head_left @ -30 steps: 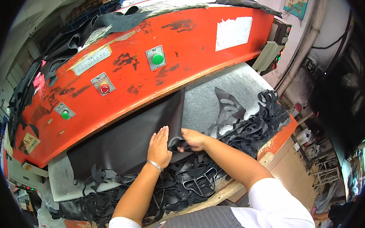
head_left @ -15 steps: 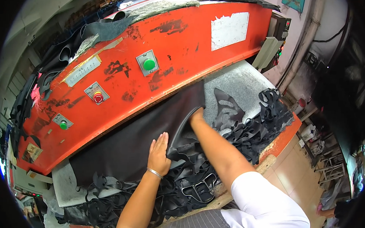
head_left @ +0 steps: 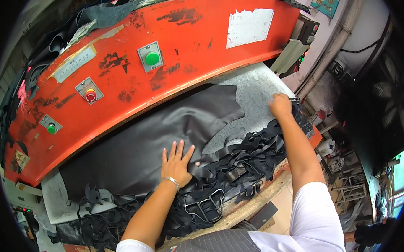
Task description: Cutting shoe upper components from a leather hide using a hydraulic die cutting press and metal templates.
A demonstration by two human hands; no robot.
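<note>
A large dark leather sheet (head_left: 132,145) lies over the pale grey cutting bed (head_left: 256,90), its right part rippled and its right edge uneven. My left hand (head_left: 177,163) presses flat on the sheet near its front edge, fingers spread. Off to the right, my right hand (head_left: 281,106) is over the far right end of the bed, beside dark offcuts. Its fingers are curled, and whatever they may hold is hidden. Tangled black leather scraps (head_left: 251,151) line the front of the bed. Among them rests a metal frame-shaped cutting die (head_left: 204,211).
Behind the bed stands a red machine beam (head_left: 192,57) with green buttons (head_left: 152,58) and a red knob (head_left: 90,95). A worn front ledge (head_left: 248,210) runs between me and the scraps. Stools (head_left: 347,188) and clutter are at the right.
My right hand has let go of the sheet's edge and moved right; the sheet's right part now lies down. The cut-out scrap is gone from the bed's right part. My left hand has spread its fingers.
</note>
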